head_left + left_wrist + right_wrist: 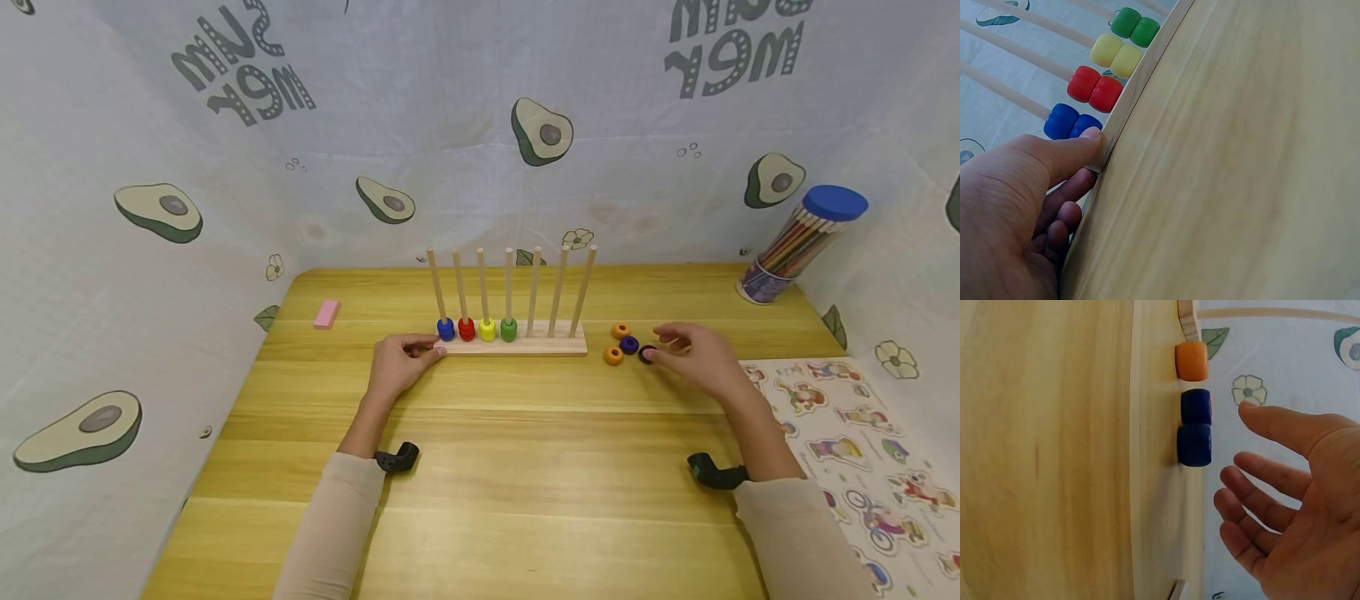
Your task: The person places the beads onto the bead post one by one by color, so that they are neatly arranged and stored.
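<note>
A wooden peg rack (pixel 517 346) stands at the middle of the table. From its left end, blue beads (pixel 446 330), red beads (pixel 467 330), yellow beads (pixel 487 330) and green beads (pixel 508 330) sit in pairs on separate pegs; the pegs to the right are bare. My left hand (pixel 401 362) grips the rack's left end, thumb on the front by the blue beads. Two orange beads (pixel 613 356) and two dark purple beads (pixel 628 344) lie right of the rack. Beside them, my right hand (pixel 697 362) hovers with fingers spread, apart from the beads in the right wrist view.
A pink block (pixel 326 314) lies at the back left. At the back right stands a blue-lidded jar of pencils (pixel 798 246). A sticker sheet (pixel 862 433) covers the table's right side, partly under the right forearm. Patterned cloth (pixel 465 142) hangs behind the table.
</note>
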The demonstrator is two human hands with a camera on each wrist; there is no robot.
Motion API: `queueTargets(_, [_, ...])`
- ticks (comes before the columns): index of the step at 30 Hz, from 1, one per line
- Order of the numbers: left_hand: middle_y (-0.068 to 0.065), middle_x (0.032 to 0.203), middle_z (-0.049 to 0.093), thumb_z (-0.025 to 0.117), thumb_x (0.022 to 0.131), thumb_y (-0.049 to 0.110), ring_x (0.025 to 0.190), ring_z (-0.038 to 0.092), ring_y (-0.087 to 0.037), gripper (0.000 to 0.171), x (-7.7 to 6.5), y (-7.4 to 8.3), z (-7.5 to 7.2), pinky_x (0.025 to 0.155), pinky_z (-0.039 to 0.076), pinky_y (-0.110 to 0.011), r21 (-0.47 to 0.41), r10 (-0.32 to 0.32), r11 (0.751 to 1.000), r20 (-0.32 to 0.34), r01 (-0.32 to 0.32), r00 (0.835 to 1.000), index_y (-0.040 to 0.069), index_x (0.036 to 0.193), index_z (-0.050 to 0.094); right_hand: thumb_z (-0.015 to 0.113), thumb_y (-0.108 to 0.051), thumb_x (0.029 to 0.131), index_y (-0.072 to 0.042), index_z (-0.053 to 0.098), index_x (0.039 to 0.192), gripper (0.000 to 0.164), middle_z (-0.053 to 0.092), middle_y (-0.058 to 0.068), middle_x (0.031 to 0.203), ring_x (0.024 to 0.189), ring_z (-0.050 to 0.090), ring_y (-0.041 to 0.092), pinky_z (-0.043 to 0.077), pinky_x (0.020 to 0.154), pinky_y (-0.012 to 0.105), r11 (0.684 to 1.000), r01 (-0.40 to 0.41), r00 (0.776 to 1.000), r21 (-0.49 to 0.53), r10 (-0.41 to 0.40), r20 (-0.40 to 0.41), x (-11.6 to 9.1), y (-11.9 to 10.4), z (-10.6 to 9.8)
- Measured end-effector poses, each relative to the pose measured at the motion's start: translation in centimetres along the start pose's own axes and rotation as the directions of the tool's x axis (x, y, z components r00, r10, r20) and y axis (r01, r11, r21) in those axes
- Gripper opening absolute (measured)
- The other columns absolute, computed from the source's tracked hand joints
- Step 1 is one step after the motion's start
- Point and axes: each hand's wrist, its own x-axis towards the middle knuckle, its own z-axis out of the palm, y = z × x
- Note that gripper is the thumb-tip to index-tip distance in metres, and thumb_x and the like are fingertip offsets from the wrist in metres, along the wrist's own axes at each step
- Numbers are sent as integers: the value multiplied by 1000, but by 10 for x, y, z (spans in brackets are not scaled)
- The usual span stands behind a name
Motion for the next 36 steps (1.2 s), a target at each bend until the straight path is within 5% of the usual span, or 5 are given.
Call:
queueTargets(23, [0, 85, 79, 87, 84, 38, 69, 63, -15, 24, 0, 0, 0, 61, 47, -28, -25, 2, 1000, 5, -1, 1000, 21, 102, 85, 70, -24, 100, 8, 62, 134, 47, 68, 26, 114, 101, 64, 35, 50, 81, 39, 999, -37, 999, 6, 37, 21, 5, 10, 13])
queueTargets(27, [0, 84, 78, 87, 84, 37, 69, 62, -15, 24, 1, 0, 0, 61, 47, -28, -21, 3, 1000, 4, -3, 1000, 21, 102, 85, 68, -27, 100, 7, 61, 134, 48, 67, 26, 115, 102, 64, 36, 51, 82, 42, 999, -48, 999, 9, 48, 18, 4, 8, 12])
queueTargets(32, [0, 84, 78, 87, 84, 37, 69, 62, -14, 24, 0, 0, 0, 61, 47, -27, -18, -1, 1000, 1, 1, 1000, 21, 102, 85, 67, -30, 101, 3, 60, 135, 48, 67, 26, 117, 104, 65, 39, 53, 86, 50, 1000, -19, 999, 23, 20, -37, 4, 3, 6])
queueTargets(36, [-1, 84, 78, 87, 84, 37, 69, 61, -13, 25, 0, 1, -1, 60, 46, -26, -14, 2, 1000, 2, -2, 1000, 21, 102, 85, 66, -33, 102, 1, 61, 136, 48, 68, 26, 117, 103, 65, 38, 53, 83, 39, 998, 32, 993, 52, -25, -113, 5, -7, -1])
